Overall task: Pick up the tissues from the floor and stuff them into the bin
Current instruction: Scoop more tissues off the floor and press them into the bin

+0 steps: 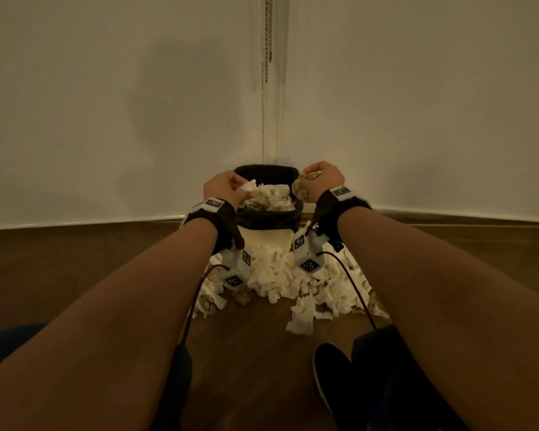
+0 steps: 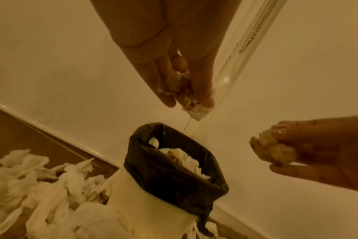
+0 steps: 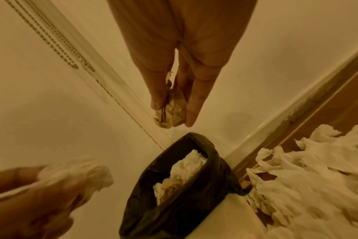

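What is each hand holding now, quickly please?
Left hand: pinches a white tissue wad above the bin.
Right hand: grips a brownish crumpled tissue above the bin.

Cream-white bin (image 1: 266, 241) with a black liner (image 1: 269, 216) folded over the rim. Tissues on the floor (image 1: 293, 283) are mostly white, a few stained tan-brown. The wad in the right hand (image 1: 301, 186) is brownish, the left-hand tissue (image 1: 248, 185) is white. Brown wood floor (image 1: 75, 259), off-white walls (image 1: 106, 104), black wrist straps (image 1: 330, 213) with black-and-white square markers.
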Motion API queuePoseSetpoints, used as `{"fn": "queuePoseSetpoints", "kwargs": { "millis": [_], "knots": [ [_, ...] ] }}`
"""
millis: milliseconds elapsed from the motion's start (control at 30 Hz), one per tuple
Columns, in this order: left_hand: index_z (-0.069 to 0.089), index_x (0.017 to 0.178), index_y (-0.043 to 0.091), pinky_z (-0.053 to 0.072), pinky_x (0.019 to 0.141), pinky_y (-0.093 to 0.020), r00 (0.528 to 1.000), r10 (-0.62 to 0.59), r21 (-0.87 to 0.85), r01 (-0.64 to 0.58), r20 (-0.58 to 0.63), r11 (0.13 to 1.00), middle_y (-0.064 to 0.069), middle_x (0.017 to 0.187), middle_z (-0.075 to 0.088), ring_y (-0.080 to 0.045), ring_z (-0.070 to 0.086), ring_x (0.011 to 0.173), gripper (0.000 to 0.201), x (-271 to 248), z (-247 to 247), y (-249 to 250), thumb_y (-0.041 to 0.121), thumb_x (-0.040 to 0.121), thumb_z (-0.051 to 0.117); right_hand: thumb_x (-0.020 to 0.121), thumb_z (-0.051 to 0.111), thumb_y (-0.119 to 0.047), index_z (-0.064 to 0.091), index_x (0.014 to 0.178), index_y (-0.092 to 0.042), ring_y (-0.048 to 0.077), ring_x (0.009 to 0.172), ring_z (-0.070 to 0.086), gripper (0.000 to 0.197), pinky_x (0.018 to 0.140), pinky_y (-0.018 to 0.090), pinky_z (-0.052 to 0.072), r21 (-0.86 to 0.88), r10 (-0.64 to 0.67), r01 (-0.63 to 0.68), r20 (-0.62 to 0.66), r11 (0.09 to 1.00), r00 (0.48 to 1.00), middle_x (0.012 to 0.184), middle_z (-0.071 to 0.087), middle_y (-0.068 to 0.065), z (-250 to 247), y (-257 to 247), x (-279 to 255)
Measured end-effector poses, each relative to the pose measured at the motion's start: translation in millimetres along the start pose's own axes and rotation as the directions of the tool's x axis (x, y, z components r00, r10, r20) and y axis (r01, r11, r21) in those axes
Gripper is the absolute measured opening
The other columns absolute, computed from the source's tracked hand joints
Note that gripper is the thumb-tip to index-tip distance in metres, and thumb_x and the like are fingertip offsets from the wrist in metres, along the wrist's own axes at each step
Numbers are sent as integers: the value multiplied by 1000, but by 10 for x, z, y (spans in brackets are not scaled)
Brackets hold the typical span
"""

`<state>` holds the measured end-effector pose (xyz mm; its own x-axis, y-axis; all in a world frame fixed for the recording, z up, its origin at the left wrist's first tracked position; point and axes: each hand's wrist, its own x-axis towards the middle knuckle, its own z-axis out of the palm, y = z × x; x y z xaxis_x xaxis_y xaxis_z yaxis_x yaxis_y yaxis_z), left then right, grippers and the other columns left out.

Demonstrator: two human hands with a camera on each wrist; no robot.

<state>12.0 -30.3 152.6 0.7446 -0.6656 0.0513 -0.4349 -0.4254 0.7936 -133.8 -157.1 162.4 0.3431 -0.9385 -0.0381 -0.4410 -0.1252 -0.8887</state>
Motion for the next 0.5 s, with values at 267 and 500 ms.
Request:
{"fn": "queuePoseSetpoints", "kwargs": {
  "millis": [267, 500],
  "knots": [
    [62, 98, 10, 41, 72, -25, 990, 114, 295, -135, 89, 946, -12, 105, 63, -23, 58, 93, 15, 291, 452, -184, 18, 86, 62, 84, 61, -14, 62, 96, -15, 24, 99, 56, 12, 77, 26, 41, -375, -201, 200, 37, 905, 979, 109, 57, 8, 484, 215, 288],
    [61, 104, 17, 41, 80, -34, 961, 152, 557, -260, 233, 789, -7, 107, 62, -25, 57, 100, 20, 579, 641, -290, 28, 88, 56, 92, 48, -12, 58, 109, -8, 29, 104, 57, 20, 83, 31, 45, -637, -167, 312, 278, 705, 946, 114, 60, 14, 895, 313, 513]
  ]
}}
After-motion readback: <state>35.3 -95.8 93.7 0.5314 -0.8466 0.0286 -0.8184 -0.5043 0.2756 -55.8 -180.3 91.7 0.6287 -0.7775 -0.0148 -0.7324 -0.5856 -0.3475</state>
